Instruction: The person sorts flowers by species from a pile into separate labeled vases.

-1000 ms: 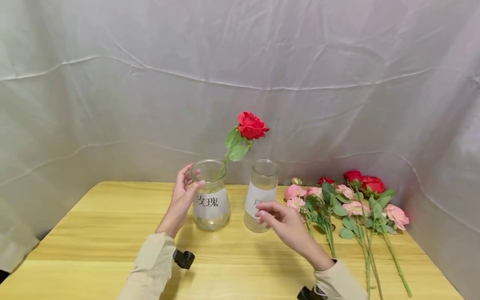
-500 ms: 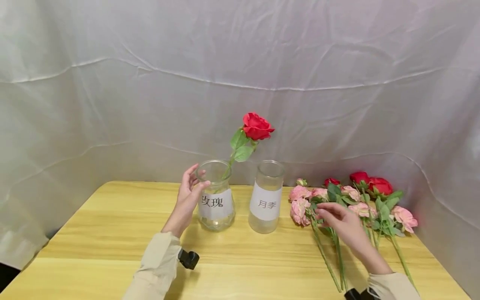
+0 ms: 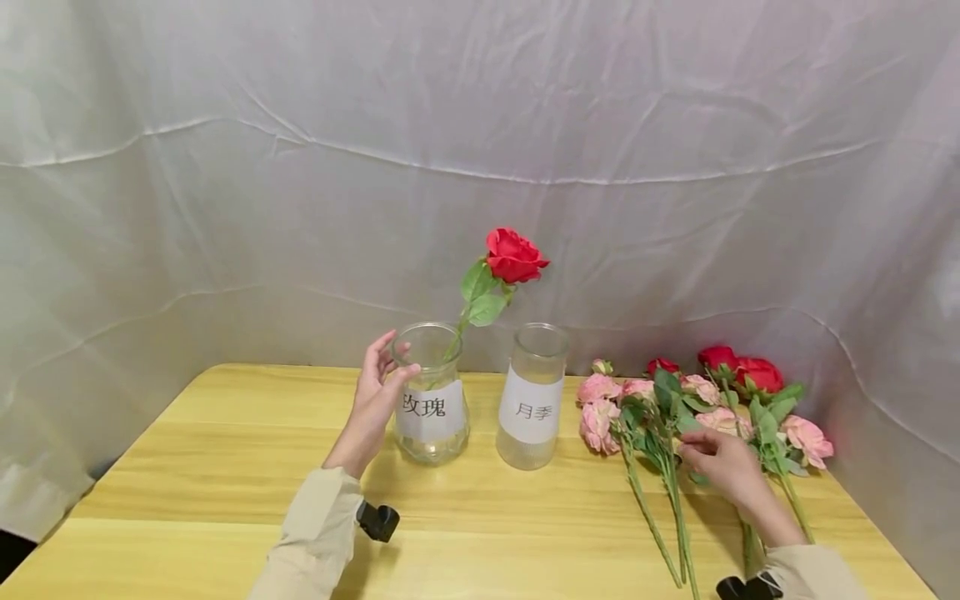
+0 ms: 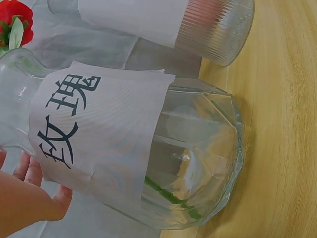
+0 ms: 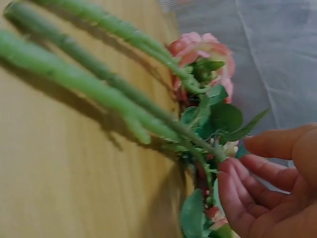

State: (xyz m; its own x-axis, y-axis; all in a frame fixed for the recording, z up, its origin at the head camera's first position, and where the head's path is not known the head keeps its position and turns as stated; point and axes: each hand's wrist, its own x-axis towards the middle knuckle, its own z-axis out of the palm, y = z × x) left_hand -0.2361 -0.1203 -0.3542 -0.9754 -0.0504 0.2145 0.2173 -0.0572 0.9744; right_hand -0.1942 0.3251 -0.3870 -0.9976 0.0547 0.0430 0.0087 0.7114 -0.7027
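My left hand holds the wide glass vase at its neck, thumb in front and fingers behind the rim. Its label bears black characters. One red rose leans rightward out of this vase; its green stem shows through the glass in the left wrist view. Over the flowers on the right is my right hand. In the right wrist view its thumb and fingers are parted, fingertips beside a green stem. Pink flowers and red roses lie around it.
A narrower glass vase with another label stands just right of the wide one. Loose stems point toward the front of the wooden table. A grey cloth hangs behind.
My right hand has gone from in front of the narrow vase rightward to the flowers, then a little farther right and lower. The left hand stays at the wide vase.
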